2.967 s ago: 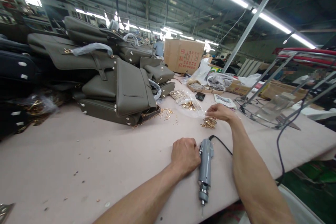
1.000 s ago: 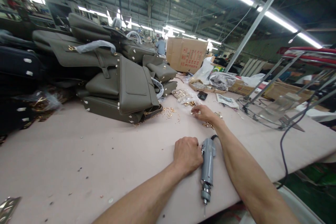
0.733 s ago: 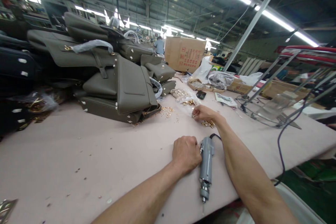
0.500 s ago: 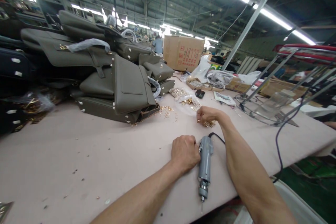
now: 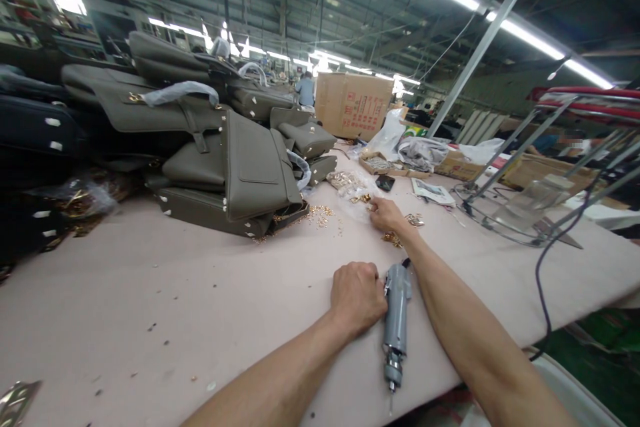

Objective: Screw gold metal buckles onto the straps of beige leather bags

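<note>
My left hand [image 5: 357, 297] rests closed on the table, knuckles up; its palm side is hidden. Against its right side lies a grey electric screwdriver [image 5: 397, 307], bit toward the near edge. Farther off, my right hand [image 5: 389, 215] has its fingers curled at the edge of a clear plastic bag [image 5: 350, 185] of metal fittings. Gold pieces [image 5: 361, 198] show right by its fingertips; whether it grips one I cannot tell. Beneath the right wrist sits a small heap of gold fittings [image 5: 392, 239], with a few more pieces [image 5: 415, 219] to its right.
Dark grey-green handbags [image 5: 260, 173] are piled at the left. Tiny gold bits [image 5: 320, 213] lie scattered beside them. A carton [image 5: 353, 103] stands at the back. At the right are a wire-frame stool [image 5: 505, 220], a clear jar [image 5: 537, 197] and a hanging dark cord [image 5: 540, 280].
My right hand has moved away from the gold heap, forward to the plastic bag, uncovering the heap. My left hand and the screwdriver stay together; the whole view has shifted slightly.
</note>
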Demonstrator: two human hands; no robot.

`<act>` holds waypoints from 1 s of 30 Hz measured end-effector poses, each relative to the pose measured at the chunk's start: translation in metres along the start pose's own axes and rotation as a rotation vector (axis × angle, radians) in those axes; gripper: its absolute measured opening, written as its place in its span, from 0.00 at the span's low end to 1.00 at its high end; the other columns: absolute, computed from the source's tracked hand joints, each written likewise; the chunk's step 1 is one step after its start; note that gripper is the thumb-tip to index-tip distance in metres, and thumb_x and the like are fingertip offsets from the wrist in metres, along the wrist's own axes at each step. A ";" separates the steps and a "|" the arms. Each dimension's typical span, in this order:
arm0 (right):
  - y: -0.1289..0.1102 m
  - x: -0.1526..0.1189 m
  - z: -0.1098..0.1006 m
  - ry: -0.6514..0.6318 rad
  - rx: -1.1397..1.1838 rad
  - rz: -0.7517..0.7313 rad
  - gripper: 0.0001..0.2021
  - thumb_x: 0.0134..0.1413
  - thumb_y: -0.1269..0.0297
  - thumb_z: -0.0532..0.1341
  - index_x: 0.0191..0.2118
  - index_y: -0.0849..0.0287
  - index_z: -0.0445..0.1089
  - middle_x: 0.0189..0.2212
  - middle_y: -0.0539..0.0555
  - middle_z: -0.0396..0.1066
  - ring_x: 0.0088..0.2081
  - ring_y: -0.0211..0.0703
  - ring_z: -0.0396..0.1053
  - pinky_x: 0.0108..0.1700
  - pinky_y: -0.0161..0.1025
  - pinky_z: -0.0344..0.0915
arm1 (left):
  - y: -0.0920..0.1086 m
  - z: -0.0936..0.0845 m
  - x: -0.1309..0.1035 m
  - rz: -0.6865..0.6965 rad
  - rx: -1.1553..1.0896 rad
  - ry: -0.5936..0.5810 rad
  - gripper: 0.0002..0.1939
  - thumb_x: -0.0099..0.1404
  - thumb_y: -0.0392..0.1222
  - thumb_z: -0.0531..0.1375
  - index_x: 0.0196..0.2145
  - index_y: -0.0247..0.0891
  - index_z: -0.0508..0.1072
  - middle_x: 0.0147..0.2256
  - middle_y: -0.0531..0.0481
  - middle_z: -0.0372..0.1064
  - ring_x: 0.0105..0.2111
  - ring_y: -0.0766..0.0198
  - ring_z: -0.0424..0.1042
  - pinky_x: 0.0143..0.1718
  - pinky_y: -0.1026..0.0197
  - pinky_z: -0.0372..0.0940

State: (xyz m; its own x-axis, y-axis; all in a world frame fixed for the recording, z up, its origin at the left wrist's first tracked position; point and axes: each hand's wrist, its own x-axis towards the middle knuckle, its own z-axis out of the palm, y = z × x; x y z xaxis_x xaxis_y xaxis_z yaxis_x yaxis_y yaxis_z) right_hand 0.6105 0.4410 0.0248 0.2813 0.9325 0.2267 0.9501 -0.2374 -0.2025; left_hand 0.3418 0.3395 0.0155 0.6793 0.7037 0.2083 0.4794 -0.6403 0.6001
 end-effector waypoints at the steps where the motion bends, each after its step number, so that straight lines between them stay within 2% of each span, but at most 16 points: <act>1: -0.003 0.004 0.004 -0.013 0.020 -0.013 0.19 0.53 0.73 0.60 0.50 0.63 0.77 0.41 0.60 0.78 0.41 0.49 0.73 0.47 0.39 0.68 | 0.000 0.000 0.000 0.001 0.001 -0.002 0.12 0.66 0.44 0.57 0.35 0.39 0.81 0.35 0.42 0.81 0.38 0.48 0.80 0.41 0.52 0.71; 4: -0.012 0.013 0.012 0.005 0.060 -0.121 0.25 0.54 0.71 0.61 0.59 0.59 0.73 0.50 0.57 0.75 0.48 0.48 0.72 0.54 0.38 0.66 | 0.000 -0.001 0.000 -0.005 0.006 -0.006 0.12 0.66 0.44 0.58 0.34 0.38 0.81 0.35 0.41 0.81 0.38 0.48 0.80 0.41 0.53 0.72; 6: -0.016 0.019 0.016 0.029 0.038 -0.177 0.28 0.54 0.70 0.61 0.63 0.59 0.71 0.56 0.59 0.71 0.55 0.51 0.68 0.62 0.42 0.62 | 0.000 -0.002 -0.001 -0.013 0.006 -0.008 0.12 0.66 0.44 0.57 0.34 0.38 0.81 0.35 0.41 0.81 0.38 0.48 0.80 0.41 0.53 0.72; 8: -0.018 0.022 0.019 0.011 -0.021 -0.179 0.28 0.56 0.71 0.60 0.64 0.57 0.71 0.57 0.61 0.69 0.58 0.53 0.65 0.65 0.45 0.58 | -0.001 -0.002 -0.001 -0.016 0.003 -0.013 0.13 0.66 0.44 0.57 0.35 0.38 0.81 0.35 0.41 0.81 0.38 0.48 0.80 0.41 0.53 0.72; 10: -0.018 0.024 0.019 -0.032 -0.068 -0.149 0.27 0.56 0.72 0.58 0.62 0.57 0.73 0.56 0.62 0.70 0.58 0.54 0.65 0.64 0.46 0.58 | -0.001 -0.002 -0.001 -0.016 0.005 -0.020 0.13 0.66 0.44 0.57 0.35 0.38 0.81 0.36 0.40 0.81 0.39 0.48 0.80 0.41 0.53 0.71; 12: -0.015 0.024 0.015 -0.063 -0.083 -0.111 0.23 0.54 0.73 0.58 0.55 0.59 0.78 0.53 0.62 0.73 0.55 0.54 0.68 0.61 0.43 0.61 | -0.001 -0.002 -0.001 -0.017 0.006 -0.026 0.13 0.66 0.44 0.57 0.35 0.38 0.81 0.36 0.40 0.81 0.39 0.49 0.80 0.41 0.53 0.71; 15: -0.007 0.021 0.006 -0.108 -0.061 -0.066 0.15 0.52 0.72 0.59 0.41 0.61 0.81 0.40 0.59 0.78 0.45 0.49 0.72 0.50 0.36 0.66 | 0.000 -0.003 -0.001 -0.018 0.000 -0.028 0.14 0.66 0.45 0.57 0.35 0.38 0.81 0.36 0.40 0.81 0.39 0.49 0.80 0.42 0.53 0.71; 16: -0.005 0.019 0.004 -0.110 -0.053 -0.051 0.14 0.52 0.71 0.59 0.40 0.61 0.82 0.37 0.57 0.78 0.42 0.48 0.73 0.47 0.35 0.66 | 0.000 -0.004 -0.001 -0.017 -0.004 -0.028 0.14 0.66 0.45 0.57 0.35 0.38 0.82 0.36 0.40 0.81 0.39 0.49 0.80 0.42 0.53 0.72; 18: -0.002 0.018 0.001 -0.073 -0.022 -0.051 0.16 0.52 0.68 0.60 0.44 0.60 0.82 0.39 0.55 0.79 0.43 0.48 0.73 0.47 0.35 0.67 | 0.001 -0.004 -0.001 -0.016 -0.006 -0.028 0.14 0.66 0.45 0.57 0.35 0.38 0.82 0.37 0.40 0.81 0.39 0.48 0.80 0.41 0.53 0.72; 21: -0.002 0.019 0.004 -0.010 0.034 -0.159 0.23 0.55 0.67 0.61 0.57 0.56 0.77 0.54 0.56 0.75 0.54 0.50 0.70 0.60 0.40 0.63 | 0.001 -0.005 -0.001 -0.018 0.005 -0.038 0.13 0.66 0.44 0.57 0.35 0.38 0.81 0.36 0.39 0.80 0.39 0.48 0.80 0.42 0.52 0.72; 23: -0.005 0.020 0.008 -0.020 0.023 -0.219 0.25 0.56 0.68 0.61 0.60 0.55 0.75 0.60 0.57 0.71 0.60 0.51 0.66 0.67 0.44 0.56 | 0.001 -0.006 -0.001 -0.019 0.011 -0.052 0.13 0.66 0.44 0.57 0.36 0.38 0.81 0.36 0.39 0.80 0.39 0.48 0.80 0.42 0.52 0.72; 26: -0.009 0.022 0.012 -0.040 0.026 -0.238 0.22 0.59 0.69 0.59 0.58 0.56 0.77 0.58 0.57 0.73 0.61 0.52 0.66 0.68 0.46 0.53 | 0.002 -0.008 -0.001 -0.026 0.015 -0.075 0.14 0.67 0.44 0.56 0.38 0.39 0.82 0.37 0.38 0.80 0.40 0.48 0.79 0.44 0.52 0.72; 28: -0.009 0.022 0.012 -0.023 0.089 -0.224 0.19 0.58 0.68 0.60 0.53 0.58 0.80 0.54 0.57 0.76 0.57 0.51 0.69 0.65 0.44 0.58 | 0.003 -0.009 -0.001 -0.033 0.014 -0.090 0.15 0.68 0.44 0.56 0.38 0.39 0.82 0.38 0.38 0.80 0.41 0.48 0.79 0.44 0.52 0.72; 30: -0.009 0.020 0.008 0.009 0.149 -0.145 0.14 0.56 0.67 0.61 0.45 0.60 0.82 0.46 0.56 0.79 0.50 0.50 0.73 0.58 0.41 0.64 | 0.003 -0.009 -0.001 -0.033 0.006 -0.095 0.15 0.68 0.45 0.56 0.39 0.39 0.82 0.38 0.38 0.80 0.41 0.48 0.79 0.45 0.52 0.72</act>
State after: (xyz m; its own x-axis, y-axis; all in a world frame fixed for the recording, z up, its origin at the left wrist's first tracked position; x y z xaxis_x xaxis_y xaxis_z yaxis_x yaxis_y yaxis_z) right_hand 0.6066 0.4643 0.0231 0.1446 0.9514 0.2717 0.9504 -0.0572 -0.3057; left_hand 0.3371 0.3397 0.0241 0.7123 0.6926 0.1142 0.5059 -0.6193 0.6005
